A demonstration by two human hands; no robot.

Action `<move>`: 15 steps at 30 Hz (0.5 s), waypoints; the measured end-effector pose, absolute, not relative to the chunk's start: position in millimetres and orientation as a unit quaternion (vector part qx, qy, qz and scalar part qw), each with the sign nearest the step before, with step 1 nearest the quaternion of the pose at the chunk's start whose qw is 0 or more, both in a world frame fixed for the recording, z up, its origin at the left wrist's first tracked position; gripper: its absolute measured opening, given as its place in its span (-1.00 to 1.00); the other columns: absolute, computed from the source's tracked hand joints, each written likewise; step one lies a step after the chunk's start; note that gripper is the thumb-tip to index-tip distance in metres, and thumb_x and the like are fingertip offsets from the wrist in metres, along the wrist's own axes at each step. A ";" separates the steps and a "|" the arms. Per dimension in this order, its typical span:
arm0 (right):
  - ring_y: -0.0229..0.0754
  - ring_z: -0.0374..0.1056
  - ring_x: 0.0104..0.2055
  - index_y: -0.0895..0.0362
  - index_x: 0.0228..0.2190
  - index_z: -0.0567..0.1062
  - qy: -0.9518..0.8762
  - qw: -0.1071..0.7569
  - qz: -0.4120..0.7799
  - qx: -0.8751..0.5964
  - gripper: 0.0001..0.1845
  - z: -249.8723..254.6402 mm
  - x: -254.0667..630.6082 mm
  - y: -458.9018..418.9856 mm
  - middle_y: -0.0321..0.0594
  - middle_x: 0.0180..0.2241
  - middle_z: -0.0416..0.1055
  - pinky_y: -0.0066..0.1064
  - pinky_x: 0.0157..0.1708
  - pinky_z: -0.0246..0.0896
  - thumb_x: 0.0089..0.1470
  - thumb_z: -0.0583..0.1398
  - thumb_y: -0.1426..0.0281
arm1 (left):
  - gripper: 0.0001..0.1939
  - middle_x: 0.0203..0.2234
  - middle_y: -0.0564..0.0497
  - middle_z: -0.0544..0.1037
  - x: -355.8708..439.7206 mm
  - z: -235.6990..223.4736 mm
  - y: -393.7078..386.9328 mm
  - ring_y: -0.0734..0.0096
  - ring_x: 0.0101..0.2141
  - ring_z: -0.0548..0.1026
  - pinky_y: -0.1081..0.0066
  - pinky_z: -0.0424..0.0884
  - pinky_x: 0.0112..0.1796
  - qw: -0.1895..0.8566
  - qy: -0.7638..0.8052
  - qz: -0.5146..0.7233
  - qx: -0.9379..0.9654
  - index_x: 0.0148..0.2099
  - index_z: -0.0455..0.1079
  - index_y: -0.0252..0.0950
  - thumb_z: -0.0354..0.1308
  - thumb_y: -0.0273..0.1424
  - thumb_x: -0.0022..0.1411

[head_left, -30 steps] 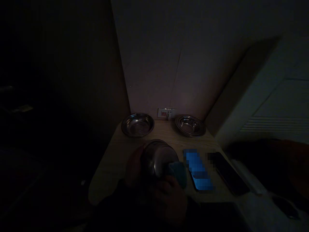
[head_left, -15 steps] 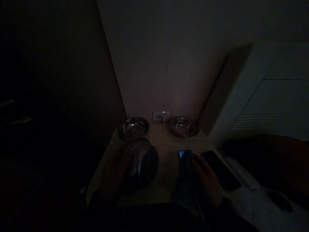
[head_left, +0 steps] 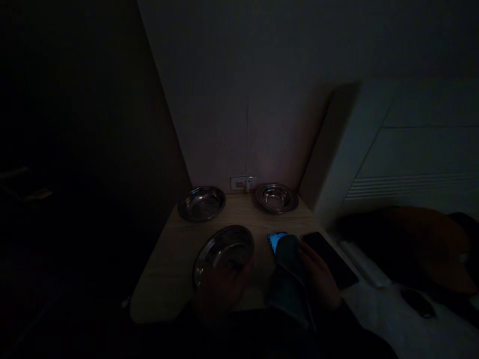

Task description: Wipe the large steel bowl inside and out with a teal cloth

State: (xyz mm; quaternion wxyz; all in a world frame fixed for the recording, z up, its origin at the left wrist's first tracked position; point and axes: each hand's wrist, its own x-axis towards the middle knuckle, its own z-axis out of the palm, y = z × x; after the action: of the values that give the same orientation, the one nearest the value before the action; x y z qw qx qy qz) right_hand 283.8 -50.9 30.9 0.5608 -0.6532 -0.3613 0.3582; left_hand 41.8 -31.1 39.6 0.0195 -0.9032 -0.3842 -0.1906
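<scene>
The scene is very dark. In the head view a shiny metal bowl faces up with its inside toward me, tilted, low over the near part of the table. My left hand is closed at its near rim; the fingers are dim and blurred, and the near side of the bowl is hidden behind them. My right hand grips a teal cloth, which hangs down toward me. Just behind the cloth lies a phone with a lit screen, partly covered.
A metal dish sits at the back left of the wooden table, stacked metal bowls at the back right. A wall socket is between them. A dark tablet-like slab lies at the right edge, beside white bedding.
My left hand has turned the bowl from showing its underside to showing its inside, and has moved right. The right hand keeps the cloth. The view has shifted slightly.
</scene>
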 end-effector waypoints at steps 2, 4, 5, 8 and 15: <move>0.11 0.26 0.13 0.11 -0.17 0.56 -0.362 0.556 0.357 -0.658 -0.42 26.3 289.6 -50.6 -0.11 -0.02 0.46 -0.05 0.20 -0.04 -0.17 0.22 0.00 | -0.34 -0.54 -0.10 0.56 49.7 31.1 -36.8 0.26 -0.52 0.53 0.34 0.46 -0.48 0.108 -0.377 -0.153 -0.907 0.19 0.30 -0.10 -0.18 -0.72 0.14; 0.11 0.27 0.11 0.10 -0.18 0.57 -0.376 0.546 0.347 -0.663 -0.44 23.8 293.8 -50.2 -0.11 -0.04 0.47 -0.05 0.19 -0.02 -0.14 0.20 0.01 | -0.29 -0.54 -0.07 0.56 56.3 25.8 -41.2 0.27 -0.53 0.53 0.36 0.45 -0.50 0.166 -0.369 -0.122 -0.906 0.21 0.27 -0.08 -0.13 -0.76 0.09; 0.10 0.28 0.11 0.08 -0.19 0.58 -0.388 0.541 0.340 -0.664 -0.47 23.4 295.0 -50.0 -0.11 -0.04 0.47 -0.05 0.18 0.00 -0.12 0.18 0.02 | -0.31 -0.52 -0.08 0.56 58.8 24.2 -42.6 0.24 -0.52 0.54 0.34 0.45 -0.50 0.178 -0.370 -0.111 -0.905 0.21 0.26 -0.08 -0.09 -0.74 0.10; 0.10 0.28 0.09 0.06 -0.25 0.60 -0.417 0.532 0.319 -0.664 -0.53 25.3 294.7 -49.7 -0.11 -0.06 0.47 -0.05 0.16 0.03 -0.10 0.15 0.05 | -0.50 -0.45 -0.20 0.57 62.9 23.4 -44.7 0.06 -0.45 0.55 0.19 0.47 -0.49 0.127 -0.387 -0.099 -0.908 0.19 0.31 -0.17 0.05 -0.49 0.19; 0.05 0.35 0.02 0.04 -0.25 0.60 -0.444 0.519 0.338 -0.648 -0.57 47.7 279.9 -51.1 -0.17 -0.14 0.53 -0.10 0.08 0.16 -0.04 0.14 0.07 | -0.43 -0.05 -0.27 0.51 58.1 46.2 -55.1 -0.11 -0.03 0.44 -0.06 0.32 -0.03 -0.274 -0.488 -0.313 -0.768 0.14 0.37 -0.23 0.14 -0.15 0.09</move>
State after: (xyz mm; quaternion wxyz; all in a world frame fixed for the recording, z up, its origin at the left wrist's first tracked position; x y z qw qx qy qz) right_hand 279.9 -51.1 47.7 0.5186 -0.6480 -0.4441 0.3376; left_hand 58.1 -55.1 46.2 -0.2736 -0.7676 -0.4880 -0.3127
